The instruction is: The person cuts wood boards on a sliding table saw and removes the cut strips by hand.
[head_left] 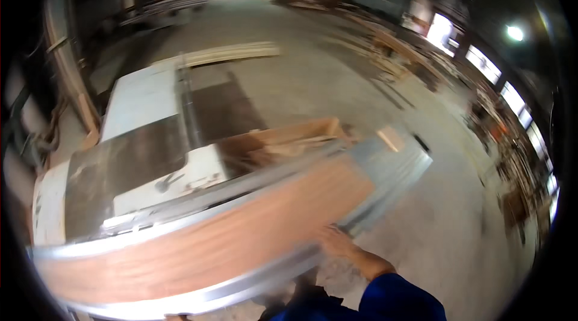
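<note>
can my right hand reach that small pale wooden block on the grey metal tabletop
Probably, with a stretch: your right hand is at the near edge of the reddish-brown wooden board; only that and grey metal tabletop seem to lie between hand and the small pale wooden block.

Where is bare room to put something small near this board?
Looks bare: the metal table between board and small wood block; also the floor right of the table. Crowded: the wooden bin holding scraps, and the board's near corner, at the right hand.
</note>
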Demonstrator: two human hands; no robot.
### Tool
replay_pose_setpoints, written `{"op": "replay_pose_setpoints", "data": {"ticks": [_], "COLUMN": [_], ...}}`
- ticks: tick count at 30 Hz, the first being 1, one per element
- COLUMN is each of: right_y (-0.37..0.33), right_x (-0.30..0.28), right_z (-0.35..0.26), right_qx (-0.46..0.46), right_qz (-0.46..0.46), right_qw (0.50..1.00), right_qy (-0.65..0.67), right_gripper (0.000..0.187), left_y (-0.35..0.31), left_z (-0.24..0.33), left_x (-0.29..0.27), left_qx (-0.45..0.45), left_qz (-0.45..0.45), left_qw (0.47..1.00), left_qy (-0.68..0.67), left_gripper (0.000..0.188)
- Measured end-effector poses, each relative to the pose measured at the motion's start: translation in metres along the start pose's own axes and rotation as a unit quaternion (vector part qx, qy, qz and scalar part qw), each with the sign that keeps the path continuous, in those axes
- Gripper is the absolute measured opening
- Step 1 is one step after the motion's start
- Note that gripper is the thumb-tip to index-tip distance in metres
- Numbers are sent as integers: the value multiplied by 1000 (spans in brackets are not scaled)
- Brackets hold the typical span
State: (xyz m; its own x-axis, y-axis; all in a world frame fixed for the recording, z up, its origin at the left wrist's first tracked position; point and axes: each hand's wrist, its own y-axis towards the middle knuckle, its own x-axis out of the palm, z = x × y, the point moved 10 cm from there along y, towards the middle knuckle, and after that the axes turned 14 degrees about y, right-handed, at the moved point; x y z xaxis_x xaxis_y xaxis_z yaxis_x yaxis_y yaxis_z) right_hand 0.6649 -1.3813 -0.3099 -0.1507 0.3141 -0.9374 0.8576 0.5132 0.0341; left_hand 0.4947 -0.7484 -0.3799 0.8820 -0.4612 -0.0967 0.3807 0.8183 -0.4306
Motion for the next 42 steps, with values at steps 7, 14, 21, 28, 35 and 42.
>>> {"op": "replay_pose_setpoints", "data": {"ticks": [7,14,21,28,35,42], "right_y": [-42,59,107,159,198,167], "right_x": [-42,-45,24,56,67,24], "right_z": [88,-137,-301,-404,-482,-424], "right_qx": [-51,-44,-178,-224,-246,-187], "right_qz": [182,101,23,-51,-93,-108], "right_qw": [982,992,969,970,962,975], "right_qy": [28,68,169,85,70,50], "right_gripper": [26,26,30,54,63,64], "left_y": [64,18,52,148,231,116], "left_z": [-206,-42,73,136,51,100], "left_x": [-70,-236,-319,-365,-403,-308], "left_qx": [9,-5,113,201,125,84], "left_qz": [52,271,341,327,3,-81], "left_qw": [991,916,798,674,708,699], "left_qy": [122,296,483,632,695,706], "left_gripper": [39,38,37,53,49,38]}}
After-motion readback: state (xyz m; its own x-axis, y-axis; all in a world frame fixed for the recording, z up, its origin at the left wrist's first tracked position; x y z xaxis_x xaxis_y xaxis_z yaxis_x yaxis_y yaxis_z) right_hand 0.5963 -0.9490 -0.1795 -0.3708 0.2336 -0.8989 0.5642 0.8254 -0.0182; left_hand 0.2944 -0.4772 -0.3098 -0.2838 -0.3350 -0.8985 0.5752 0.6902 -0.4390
